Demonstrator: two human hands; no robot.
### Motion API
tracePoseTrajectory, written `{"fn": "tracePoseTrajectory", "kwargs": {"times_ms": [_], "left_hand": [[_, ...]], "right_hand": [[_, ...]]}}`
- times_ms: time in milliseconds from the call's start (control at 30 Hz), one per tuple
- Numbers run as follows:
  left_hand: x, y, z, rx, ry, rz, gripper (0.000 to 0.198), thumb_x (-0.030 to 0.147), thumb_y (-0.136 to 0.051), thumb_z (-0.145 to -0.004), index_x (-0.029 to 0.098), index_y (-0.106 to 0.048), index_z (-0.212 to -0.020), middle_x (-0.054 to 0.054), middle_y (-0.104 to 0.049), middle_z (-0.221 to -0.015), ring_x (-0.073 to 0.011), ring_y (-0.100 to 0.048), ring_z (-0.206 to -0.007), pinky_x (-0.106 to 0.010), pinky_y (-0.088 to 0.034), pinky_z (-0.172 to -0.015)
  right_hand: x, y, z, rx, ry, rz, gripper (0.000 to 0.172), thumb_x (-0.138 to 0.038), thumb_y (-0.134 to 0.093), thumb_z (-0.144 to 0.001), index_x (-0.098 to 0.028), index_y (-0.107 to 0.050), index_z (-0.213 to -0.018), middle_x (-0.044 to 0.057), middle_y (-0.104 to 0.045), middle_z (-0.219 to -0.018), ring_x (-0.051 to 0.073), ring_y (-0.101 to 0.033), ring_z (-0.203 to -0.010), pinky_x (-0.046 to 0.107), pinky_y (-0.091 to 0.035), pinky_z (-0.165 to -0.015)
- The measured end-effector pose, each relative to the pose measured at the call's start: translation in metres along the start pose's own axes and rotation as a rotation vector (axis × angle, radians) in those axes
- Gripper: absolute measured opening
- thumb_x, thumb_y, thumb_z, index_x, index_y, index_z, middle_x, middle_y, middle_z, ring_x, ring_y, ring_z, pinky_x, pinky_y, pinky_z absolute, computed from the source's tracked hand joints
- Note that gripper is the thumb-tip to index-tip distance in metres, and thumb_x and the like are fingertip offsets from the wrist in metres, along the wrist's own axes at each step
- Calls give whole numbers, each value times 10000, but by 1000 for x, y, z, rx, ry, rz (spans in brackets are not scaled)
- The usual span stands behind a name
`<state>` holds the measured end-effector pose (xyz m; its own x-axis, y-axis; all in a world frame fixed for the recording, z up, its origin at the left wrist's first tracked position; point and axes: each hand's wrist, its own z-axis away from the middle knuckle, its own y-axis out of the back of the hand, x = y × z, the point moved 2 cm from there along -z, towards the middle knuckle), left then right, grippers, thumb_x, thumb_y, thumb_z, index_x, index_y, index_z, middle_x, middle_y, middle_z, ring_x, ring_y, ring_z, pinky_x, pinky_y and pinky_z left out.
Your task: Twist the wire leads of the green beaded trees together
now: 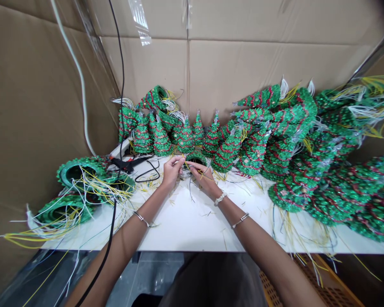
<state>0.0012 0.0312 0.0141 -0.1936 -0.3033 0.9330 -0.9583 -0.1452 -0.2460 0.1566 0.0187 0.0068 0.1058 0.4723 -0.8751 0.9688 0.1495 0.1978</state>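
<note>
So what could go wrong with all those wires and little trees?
The left hand and right hand are close together at some thin wires, so the wrong ones might get mixed up. The black cord crosses in front of the left forearm and could snag. The trees on the right crowd together, so bumping one might topple others.

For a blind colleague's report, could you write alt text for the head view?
A person's left hand and right hand pinch thin wires at the open base of a green decorative tree on a white table. More trees crowd behind, left and right, some trailing wires.
</note>
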Motion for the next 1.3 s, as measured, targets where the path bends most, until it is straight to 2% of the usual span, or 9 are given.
{"fn": "tracePoseTrajectory", "kwargs": {"times_ms": [133, 267, 367, 467, 600, 767, 900, 1100, 1300], "left_hand": [[1, 0, 1, -4, 0, -5, 381, 464, -826, -677, 157, -725, -878, -42, -734, -896, -30, -448, -445, -187, -345, -401], [2, 1, 0, -22, 41, 73, 412, 503, -810, -692, 170, -671, -891, -42, -726, -953, -26, -475, -455, -173, -292, -375], [2, 5, -2, -5, 76, 131, 444, 524, -813, -684, 181, -627, -897, -28, -709, -923, -22, -467, -450, -161, -233, -360], [4, 7, -3, -2, 70, 124, 451, 513, -828, -673, 179, -618, -891, -1, -683, -829, -21, -442, -434, -157, -236, -366], [10, 3, -1, -87, 29, 46, 404, 486, -813, -710, 176, -643, -904, -9, -698, -823, -44, -485, -453, -178, -360, -414], [14, -7, 6, -196, -101, -100, 315, 456, -772, -766, 173, -703, -886, -68, -725, -1042, -65, -539, -503, -222, -452, -463], [12, -9, 9, -191, -142, -137, 266, 426, -753, -790, 177, -728, -881, -66, -730, -997, -68, -527, -495, -215, -424, -439], [12, -9, 11, -172, -118, -169, 221, 383, -768, -774, 179, -743, -857, -28, -711, -769, -75, -496, -434, -216, -375, -414], [9, -7, 8, -117, -90, -135, 255, 392, -785, -746, 174, -750, -872, -45, -738, -799, -72, -471, -420, -226, -369, -414]], "right_hand": [[-1, 0, 1, 1, -25, -16, 363, -409, -586, -917, -236, -758, -1186, 25, -737, -849, 177, -621, -757, 299, -506, -722], [-3, -1, 0, 16, -143, -188, 376, -464, -673, -854, -216, -760, -1122, 11, -704, -785, 133, -580, -631, 257, -478, -613], [-3, -3, -4, 98, -181, -357, 358, -483, -753, -770, -183, -764, -965, 33, -723, -866, 139, -646, -705, 264, -520, -683], [-1, -4, -8, 174, -212, -431, 385, -507, -755, -759, -164, -762, -936, 47, -730, -890, 136, -665, -716, 278, -540, -733], [0, -2, -8, 174, -225, -383, 410, -545, -735, -767, -166, -763, -922, 27, -696, -793, 121, -624, -633, 266, -521, -659], [-8, 1, -6, 79, -163, -232, 375, -551, -713, -781, -184, -698, -706, 11, -622, -668, 130, -549, -562, 266, -445, -540], [-9, 3, -6, 50, -133, -178, 394, -562, -681, -803, -193, -656, -665, 5, -602, -642, 138, -540, -555, 271, -424, -529], [-6, 2, -6, 64, -113, -127, 387, -544, -659, -828, -189, -653, -674, 6, -613, -647, 136, -543, -549, 272, -404, -537], [-11, 1, -5, 115, -175, -210, 402, -591, -673, -808, -197, -682, -728, 28, -658, -719, 138, -539, -561, 280, -462, -545]]}}
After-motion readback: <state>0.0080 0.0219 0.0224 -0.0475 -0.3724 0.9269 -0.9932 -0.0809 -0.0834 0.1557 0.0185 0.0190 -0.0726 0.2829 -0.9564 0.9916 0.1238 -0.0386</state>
